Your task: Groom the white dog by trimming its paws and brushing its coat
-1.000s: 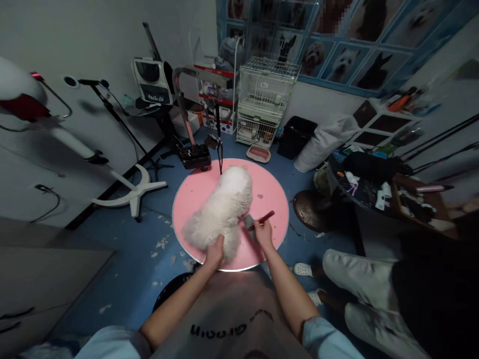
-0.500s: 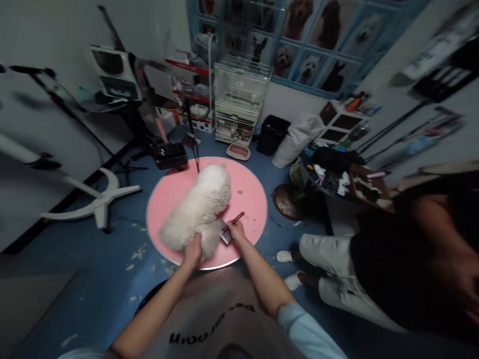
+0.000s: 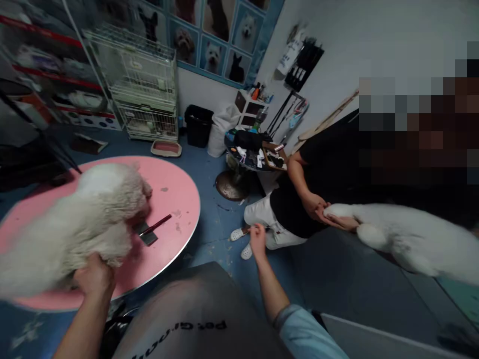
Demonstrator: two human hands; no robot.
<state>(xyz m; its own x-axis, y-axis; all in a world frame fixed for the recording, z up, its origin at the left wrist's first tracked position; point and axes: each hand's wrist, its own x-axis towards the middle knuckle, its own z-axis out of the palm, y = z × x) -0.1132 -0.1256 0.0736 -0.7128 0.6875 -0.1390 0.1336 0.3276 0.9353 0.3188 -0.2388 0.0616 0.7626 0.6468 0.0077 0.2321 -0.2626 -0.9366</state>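
A fluffy white dog [image 3: 101,204] is on a round pink grooming table [image 3: 183,194], partly blurred at its rear. My left hand [image 3: 96,279] is closed around fur low on the dog's near side, probably a leg; its fingertips are hidden in the coat. By the dog's front lies a slicker brush [image 3: 148,234] with a dark red handle and a grey rectangular head, touched by neither hand. My right hand [image 3: 258,240] is up in the air away from the table, fingers pinched together. Whether anything small is between them cannot be made out.
At the right, a co-worker in black supports another white dog [image 3: 407,239] with both hands [image 3: 318,209]. Behind are stacked wire cages [image 3: 149,94], a black bin [image 3: 198,124], a white sack [image 3: 221,132] and a small dark table [image 3: 250,162] with loose items.
My right hand has let go of the slicker brush, leaving it on the table, and moved right. The view has turned right, showing the second dog. My left hand stays on the first dog.
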